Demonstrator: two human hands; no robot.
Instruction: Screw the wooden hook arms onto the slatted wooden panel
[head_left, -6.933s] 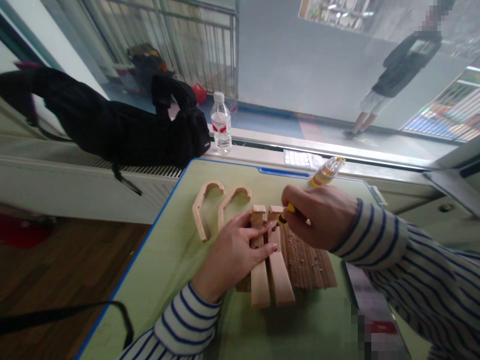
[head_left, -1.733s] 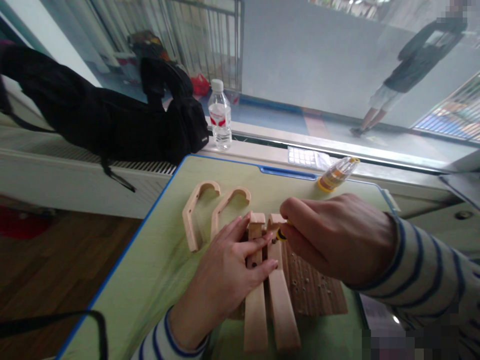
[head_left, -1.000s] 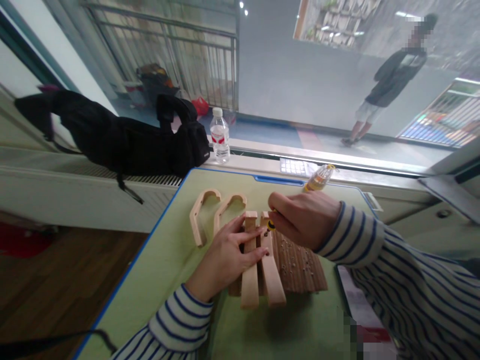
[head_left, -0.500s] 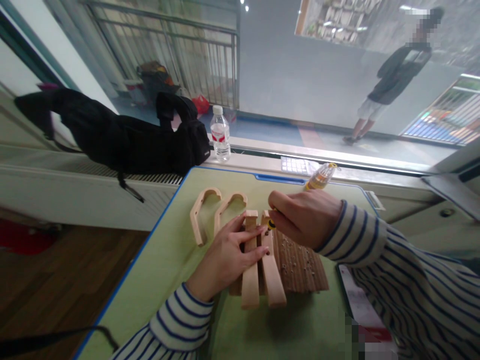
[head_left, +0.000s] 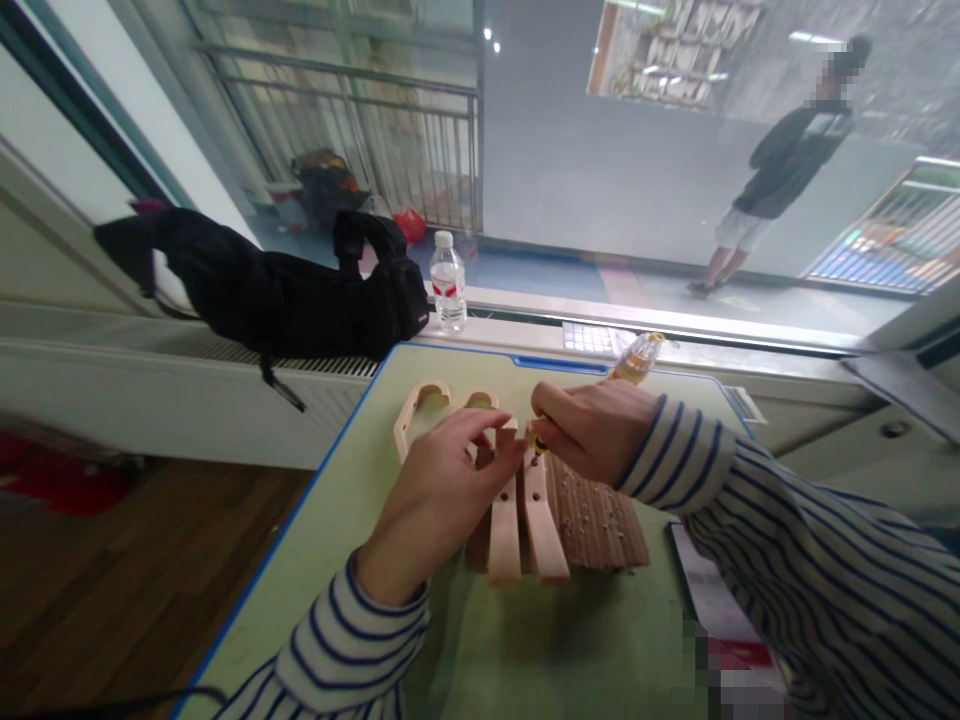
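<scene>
My right hand (head_left: 589, 425) is closed around a yellow-and-black screwdriver (head_left: 539, 447); its tip points down at a hole in the right-hand curved wooden piece (head_left: 546, 535). Beside it lies a similar left-hand wooden piece (head_left: 505, 540), with a dark hole showing. Both rest on a brown ridged block (head_left: 600, 520) dotted with small holes or screws. My left hand (head_left: 442, 480) arches over the left-hand piece, index finger and thumb apart, the thumb tip close to the screwdriver. Whether it touches the tool I cannot tell. Its other fingers are partly hidden.
More hook-shaped wooden pieces (head_left: 409, 415) lie at the left on the green table (head_left: 322, 540). A clear packet (head_left: 637, 358) stands behind my right hand. On the sill are a water bottle (head_left: 448, 285) and a black bag (head_left: 300, 300). A person (head_left: 795, 160) stands beyond the glass.
My left hand has lifted from lying across the wooden pieces and moved up towards their far ends, uncovering the holes. The right hand stays at the screwdriver; the view has shifted slightly.
</scene>
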